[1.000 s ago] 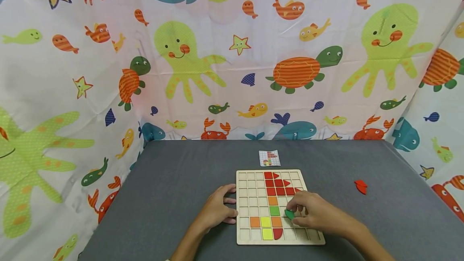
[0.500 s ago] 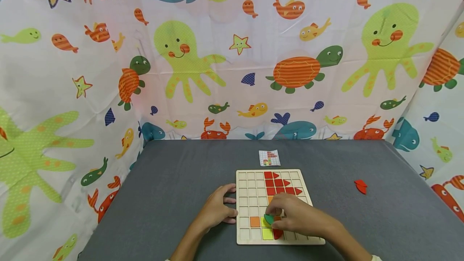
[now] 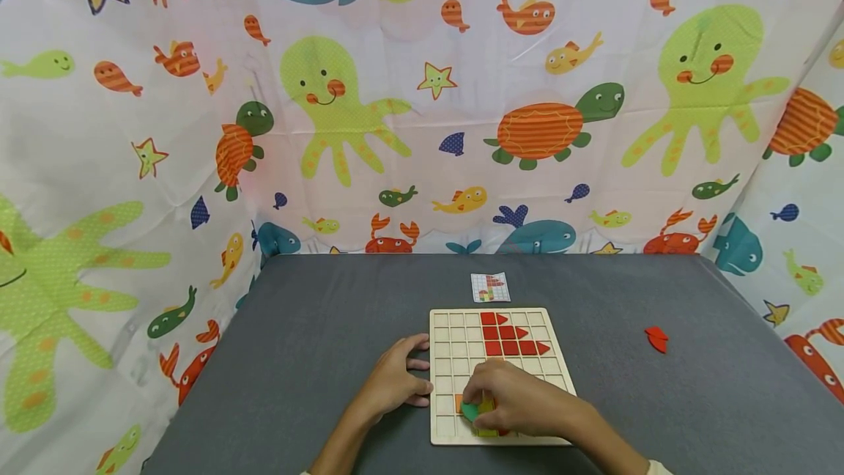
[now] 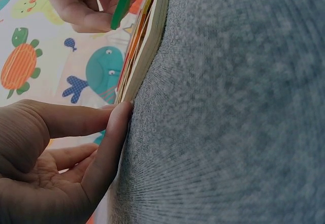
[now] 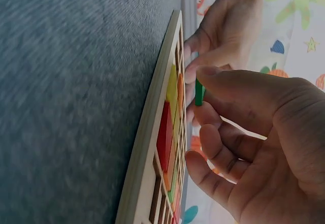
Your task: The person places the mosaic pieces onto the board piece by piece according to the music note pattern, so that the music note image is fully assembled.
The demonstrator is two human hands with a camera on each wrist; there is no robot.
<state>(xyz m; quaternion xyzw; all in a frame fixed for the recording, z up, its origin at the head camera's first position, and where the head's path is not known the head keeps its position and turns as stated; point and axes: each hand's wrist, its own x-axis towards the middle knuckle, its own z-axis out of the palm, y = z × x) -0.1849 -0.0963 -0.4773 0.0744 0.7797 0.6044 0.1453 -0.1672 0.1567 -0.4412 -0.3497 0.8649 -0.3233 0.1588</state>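
Observation:
My right hand (image 3: 524, 402) pinches a green tile with a rounded edge (image 3: 469, 412) between thumb and fingers, over the lower left of a wooden grid board (image 3: 443, 366). In the right wrist view the green tile (image 5: 199, 93) is seen edge-on, raised off the board. My left hand (image 3: 393, 381) rests on the table with its fingertips touching the board's left edge. Under the right hand, an orange tile (image 3: 458, 404) and yellow tiles (image 3: 486, 404) are partly covered. Red squares and red triangles (image 3: 543, 348) fill part of the upper grid rows.
A small printed card (image 3: 490, 288) with a coloured grid pattern lies behind the board. To the right, a few loose red pieces (image 3: 656, 339) overlap on the grey tablecloth (image 3: 343, 314). A curtain (image 3: 422, 130) with sea animals hangs around the table.
My right hand has carried the green tile leftward across the board, from right of the green square to above the lower-left tiles. The left hand stays at the board's edge.

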